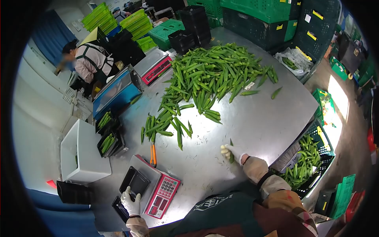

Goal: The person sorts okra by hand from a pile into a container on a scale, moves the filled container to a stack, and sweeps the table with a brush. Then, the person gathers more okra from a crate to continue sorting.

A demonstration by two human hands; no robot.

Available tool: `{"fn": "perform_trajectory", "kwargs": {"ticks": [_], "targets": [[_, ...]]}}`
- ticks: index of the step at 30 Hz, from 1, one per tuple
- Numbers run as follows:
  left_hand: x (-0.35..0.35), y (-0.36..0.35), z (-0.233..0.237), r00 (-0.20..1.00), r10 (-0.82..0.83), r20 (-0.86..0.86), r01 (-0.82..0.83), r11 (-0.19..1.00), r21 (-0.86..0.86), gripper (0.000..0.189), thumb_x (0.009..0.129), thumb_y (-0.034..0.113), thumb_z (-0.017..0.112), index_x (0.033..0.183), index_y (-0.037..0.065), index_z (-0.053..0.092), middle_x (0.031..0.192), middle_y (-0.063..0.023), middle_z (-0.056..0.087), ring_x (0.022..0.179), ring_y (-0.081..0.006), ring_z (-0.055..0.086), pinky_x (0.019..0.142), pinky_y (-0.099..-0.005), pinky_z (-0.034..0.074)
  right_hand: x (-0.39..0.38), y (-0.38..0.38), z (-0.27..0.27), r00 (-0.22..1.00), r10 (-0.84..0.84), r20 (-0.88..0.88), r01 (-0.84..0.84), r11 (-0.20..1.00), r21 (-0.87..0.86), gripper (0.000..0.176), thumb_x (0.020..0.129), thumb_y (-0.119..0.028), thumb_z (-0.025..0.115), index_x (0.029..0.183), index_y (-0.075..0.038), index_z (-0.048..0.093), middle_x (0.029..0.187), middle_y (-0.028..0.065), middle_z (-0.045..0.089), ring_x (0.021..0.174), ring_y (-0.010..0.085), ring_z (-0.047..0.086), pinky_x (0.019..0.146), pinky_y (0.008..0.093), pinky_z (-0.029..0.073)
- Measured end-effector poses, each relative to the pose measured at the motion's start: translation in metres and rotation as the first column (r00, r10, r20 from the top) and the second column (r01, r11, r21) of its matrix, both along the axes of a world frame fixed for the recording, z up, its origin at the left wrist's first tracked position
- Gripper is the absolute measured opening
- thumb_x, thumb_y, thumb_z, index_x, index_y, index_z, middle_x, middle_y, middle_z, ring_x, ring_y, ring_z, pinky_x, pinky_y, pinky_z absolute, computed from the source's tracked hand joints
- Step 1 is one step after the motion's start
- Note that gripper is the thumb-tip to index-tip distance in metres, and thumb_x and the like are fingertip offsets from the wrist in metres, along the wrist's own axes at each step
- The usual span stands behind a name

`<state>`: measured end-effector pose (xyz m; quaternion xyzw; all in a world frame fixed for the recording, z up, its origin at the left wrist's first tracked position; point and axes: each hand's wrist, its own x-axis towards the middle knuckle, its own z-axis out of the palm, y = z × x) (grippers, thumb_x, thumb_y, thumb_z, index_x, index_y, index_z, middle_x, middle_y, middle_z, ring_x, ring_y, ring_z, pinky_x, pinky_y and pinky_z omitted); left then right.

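While the right hand [233,153] holds okra [231,159], lettering [213,202] blurs.

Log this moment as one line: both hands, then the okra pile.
Left hand: at edge of black tray on scale | Right hand: holding okra | Okra pile: spread on metal table, beyond both hands

Green okra [215,73] lies heaped beyond a black tray [136,181].

- We look from the wearer's head, forward and down over a shiny grey metal table [272,122].
- Close, towards five o'clock: the dark-green cloth apron [227,211].
- Far, towards eleven: stacked lime-green plastic crates [136,24].
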<state>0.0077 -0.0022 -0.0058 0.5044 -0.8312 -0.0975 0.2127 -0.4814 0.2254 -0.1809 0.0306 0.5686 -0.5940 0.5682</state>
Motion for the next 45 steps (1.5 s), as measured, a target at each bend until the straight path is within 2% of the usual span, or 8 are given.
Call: {"fn": "perform_trajectory", "kwargs": {"ticks": [7, 20, 26, 34, 39, 42, 44, 45], "targets": [[-0.124, 0.036, -0.007, 0.978, -0.2, -0.066, 0.199, 0.98, -0.018, 0.045, 0.066, 0.003, 0.073, 0.109, 0.004, 0.059, 0.103, -0.0151, 0.058, 0.1, -0.0345, 0.053, 0.09, -0.0428, 0.042, -0.146, -0.071, 0.079, 0.871, -0.309, -0.382, 0.29, 0.951, -0.108, 0.023, 0.087, -0.018, 0.064, 0.106, -0.006, 0.067, 0.085, 0.0018, 0.068, 0.056, 0.0047, 0.053, 0.041, 0.0195, 0.034], [-0.176, 0.056, 0.014, 0.981, -0.196, 0.009, 0.191, 0.965, 0.177, 0.034, 0.081, -0.004, 0.065, 0.115, -0.005, 0.059, 0.112, -0.0155, 0.062, 0.101, -0.0243, 0.061, 0.093, -0.0323, 0.048, -0.267, -0.255, 0.056, 0.681, -0.685, -0.259, 0.529, 0.704, -0.474, 0.031, 0.075, 0.003, 0.07, 0.105, -0.004, 0.067, 0.083, 0.0027, 0.064, 0.067, 0.0106, 0.059, 0.055, 0.0258, 0.052], [-0.235, 0.038, 0.038, 0.964, -0.261, 0.039, 0.257, 0.961, 0.099, 0.03, 0.082, 0.009, 0.069, 0.11, 0.002, 0.063, 0.106, -0.0145, 0.064, 0.099, -0.028, 0.06, 0.089, -0.035, 0.048, -0.278, -0.11, 0.06, 0.675, -0.652, -0.345, 0.515, 0.752, -0.412, 0.03, 0.079, -0.006, 0.072, 0.108, -0.001, 0.066, 0.089, 0.0014, 0.065, 0.07, 0.0083, 0.058, 0.059, 0.0223, 0.051], [-0.281, 0.026, -0.012, 0.864, -0.497, -0.082, 0.503, 0.857, 0.113, 0.038, 0.075, 0.01, 0.07, 0.111, 0.005, 0.061, 0.106, -0.0153, 0.061, 0.1, -0.0338, 0.055, 0.09, -0.0411, 0.044, -0.2, 0.333, -0.002, -0.003, -0.584, -0.812, 0.943, 0.269, -0.197, 0.025, 0.084, -0.01, 0.066, 0.106, 0.002, 0.064, 0.087, 0.0033, 0.065, 0.065, 0.0097, 0.055, 0.057, 0.023, 0.046], [-0.333, 0.037, -0.034, 0.806, -0.585, -0.084, 0.59, 0.789, 0.17, 0.044, 0.071, 0.01, 0.072, 0.113, 0.006, 0.058, 0.107, -0.0157, 0.06, 0.101, -0.0357, 0.054, 0.09, -0.0433, 0.044, -0.115, 0.384, 0.018, 0.202, 0.154, -0.967, 0.978, -0.078, 0.192, 0.055, 0.072, -0.012, 0.075, 0.122, -0.002, 0.055, 0.116, 0.0203, 0.056, 0.103, 0.0314, 0.056, 0.091, 0.0399, 0.044], [-0.381, 0.056, -0.032, 0.789, -0.613, -0.037, 0.606, 0.766, 0.214, 0.044, 0.073, 0.013, 0.072, 0.114, 0.006, 0.058, 0.107, -0.0153, 0.06, 0.102, -0.0363, 0.054, 0.09, -0.0442, 0.043, -0.14, 0.332, 0.018, 0.024, -0.221, -0.975, 0.976, 0.216, -0.025, 0.053, 0.074, 0.001, 0.068, 0.125, -0.001, 0.052, 0.114, 0.016, 0.053, 0.109, 0.0276, 0.053, 0.096, 0.0335, 0.043], [-0.406, 0.063, -0.04, 0.775, -0.631, -0.04, 0.614, 0.734, 0.29, 0.045, 0.074, 0.015, 0.072, 0.115, 0.006, 0.058, 0.109, -0.0159, 0.059, 0.104, -0.0369, 0.053, 0.091, -0.044, 0.043, -0.17, 0.265, 0.062, 0.123, 0.145, -0.982, 0.912, 0.373, 0.169, 0.045, 0.076, -0.003, 0.068, 0.12, -0.001, 0.057, 0.117, 0.0145, 0.054, 0.107, 0.0262, 0.054, 0.094, 0.0332, 0.045], [-0.416, 0.066, -0.045, 0.768, -0.638, -0.044, 0.615, 0.717, 0.327, 0.045, 0.074, 0.017, 0.072, 0.115, 0.006, 0.057, 0.111, -0.0163, 0.059, 0.105, -0.0371, 0.053, 0.091, -0.0439, 0.043, -0.189, 0.23, 0.072, 0.106, -0.032, -0.994, 0.907, 0.414, 0.083, 0.04, 0.079, -0.009, 0.069, 0.116, 0.0, 0.059, 0.116, 0.0161, 0.055, 0.109, 0.028, 0.053, 0.094, 0.0342, 0.044]]}}
